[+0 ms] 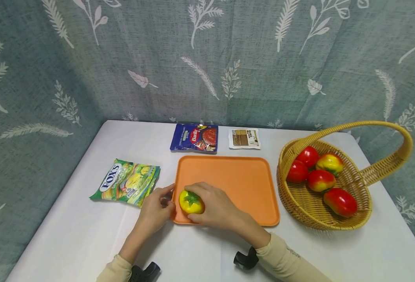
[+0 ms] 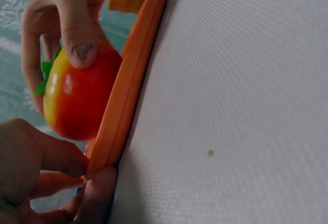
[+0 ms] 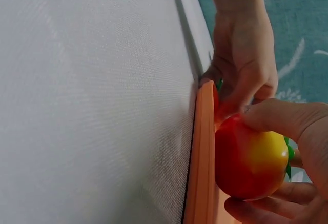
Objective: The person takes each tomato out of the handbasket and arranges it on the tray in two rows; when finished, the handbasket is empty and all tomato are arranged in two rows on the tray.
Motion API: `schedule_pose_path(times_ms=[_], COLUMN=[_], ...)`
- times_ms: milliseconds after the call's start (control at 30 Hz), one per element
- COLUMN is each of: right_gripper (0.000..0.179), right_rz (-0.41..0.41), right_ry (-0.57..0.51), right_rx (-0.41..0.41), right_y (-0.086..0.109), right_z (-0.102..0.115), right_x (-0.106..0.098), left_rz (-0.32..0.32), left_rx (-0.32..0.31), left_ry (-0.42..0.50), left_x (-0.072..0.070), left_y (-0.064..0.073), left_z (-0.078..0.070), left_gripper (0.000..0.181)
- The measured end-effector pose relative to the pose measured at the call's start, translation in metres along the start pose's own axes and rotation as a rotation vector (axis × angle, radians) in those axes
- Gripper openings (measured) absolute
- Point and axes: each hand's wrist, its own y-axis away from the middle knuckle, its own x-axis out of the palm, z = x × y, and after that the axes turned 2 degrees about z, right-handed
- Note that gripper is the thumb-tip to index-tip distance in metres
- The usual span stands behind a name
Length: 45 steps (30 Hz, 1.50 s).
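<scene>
My right hand (image 1: 214, 203) grips a yellow-and-red toy tomato (image 1: 190, 202) with a green leafy top, over the left front corner of an orange tray (image 1: 235, 184). In the left wrist view the tomato (image 2: 77, 98) sits just behind the tray's rim (image 2: 120, 106), and a thumb presses its side. My left hand (image 1: 156, 209) pinches the tray's edge at that corner, as the left wrist view shows. From the right wrist view the tomato (image 3: 251, 157) shows its red underside beside the rim (image 3: 201, 157). Whether it touches the tray floor is hard to tell.
A wicker basket (image 1: 299, 203) with a tall handle holds several red and yellow toy fruits at the right. Left of the tray lies a green Fox's bag (image 1: 127, 182). Behind it are a blue Barilla pouch (image 1: 195, 138) and a small brown-and-white packet (image 1: 244, 138).
</scene>
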Motion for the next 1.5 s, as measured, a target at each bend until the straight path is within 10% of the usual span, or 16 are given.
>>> schedule_pose_path(times_ms=[1000, 1500], right_gripper=[0.091, 0.095], right_rz=[-0.008, -0.094], right_ry=[0.017, 0.074], right_rx=[0.062, 0.053], right_y=[0.005, 0.043], right_z=[-0.005, -0.016], right_x=[-0.008, -0.025], left_rz=[-0.003, -0.012], left_rx=[0.02, -0.002], left_ry=[-0.012, -0.006], left_x=[0.001, 0.002], left_y=[-0.003, 0.0], left_z=[-0.002, 0.001], left_gripper=[0.059, 0.059])
